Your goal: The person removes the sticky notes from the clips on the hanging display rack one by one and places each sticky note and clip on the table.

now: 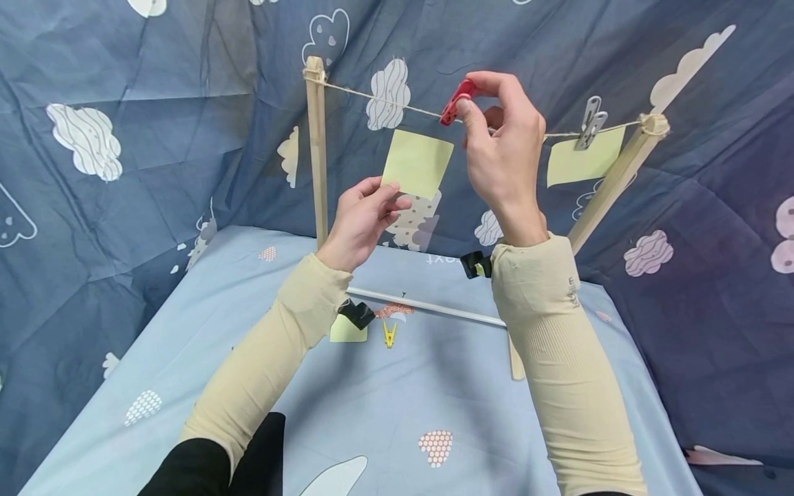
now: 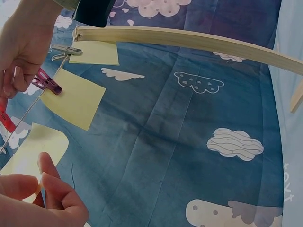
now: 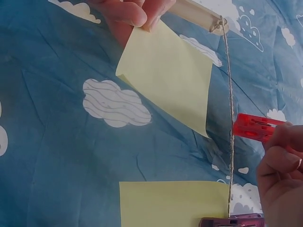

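My left hand (image 1: pixel 362 224) pinches a pale yellow sticky note (image 1: pixel 418 165) by its lower left corner, just under a thin string (image 1: pixel 372 96). Above and to the right, my right hand (image 1: pixel 510 151) holds a red clothespin (image 1: pixel 457 103) between thumb and fingers, its tip right at the string. In the right wrist view the held note (image 3: pixel 170 75) is left of the string, the red clothespin (image 3: pixel 255 126) right of it. A purple clothespin (image 2: pixel 47 81) clips a second note (image 2: pixel 75 99) to the string; my right hand mostly hides these in the head view.
A grey clothespin (image 1: pixel 592 124) holds another note (image 1: pixel 583 160) near the right wooden post (image 1: pixel 614 186). The left post (image 1: pixel 317 151) carries the string's other end. On the blue cloth (image 1: pixel 397 406) lie a yellow clothespin (image 1: pixel 389 335), a note (image 1: pixel 349 329) and a white rod (image 1: pixel 434 308).
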The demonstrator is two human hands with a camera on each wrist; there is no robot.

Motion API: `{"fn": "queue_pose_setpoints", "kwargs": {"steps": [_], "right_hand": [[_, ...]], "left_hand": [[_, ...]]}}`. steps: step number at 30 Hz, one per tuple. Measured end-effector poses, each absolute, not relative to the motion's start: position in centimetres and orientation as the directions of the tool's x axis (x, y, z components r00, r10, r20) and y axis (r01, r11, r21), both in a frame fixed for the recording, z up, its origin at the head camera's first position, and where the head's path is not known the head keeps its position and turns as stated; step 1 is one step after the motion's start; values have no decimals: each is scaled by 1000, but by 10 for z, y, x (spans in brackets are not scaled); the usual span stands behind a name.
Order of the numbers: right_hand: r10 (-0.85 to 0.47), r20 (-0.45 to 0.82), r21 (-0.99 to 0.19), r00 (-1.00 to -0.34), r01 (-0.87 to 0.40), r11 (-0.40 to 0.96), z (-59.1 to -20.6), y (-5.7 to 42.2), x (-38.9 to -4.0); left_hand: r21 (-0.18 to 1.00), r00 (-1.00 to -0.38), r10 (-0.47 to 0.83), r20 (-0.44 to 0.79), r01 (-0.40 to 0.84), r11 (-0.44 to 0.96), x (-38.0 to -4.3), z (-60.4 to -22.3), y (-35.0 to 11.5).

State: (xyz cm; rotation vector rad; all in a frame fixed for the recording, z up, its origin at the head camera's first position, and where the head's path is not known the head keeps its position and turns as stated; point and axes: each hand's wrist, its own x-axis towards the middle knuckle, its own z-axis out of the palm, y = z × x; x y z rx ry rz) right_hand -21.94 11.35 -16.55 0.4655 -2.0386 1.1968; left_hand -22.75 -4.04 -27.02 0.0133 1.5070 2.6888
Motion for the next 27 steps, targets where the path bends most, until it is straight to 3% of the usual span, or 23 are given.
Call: {"fn": "queue_pose_setpoints", "kwargs": {"steps": [27], "right_hand": [[55,704,-673,-708,-639,372,-171,118,-214]], "left_hand": [[876,-997,67,-24,-53,-480,-223,-271,-39]]}}
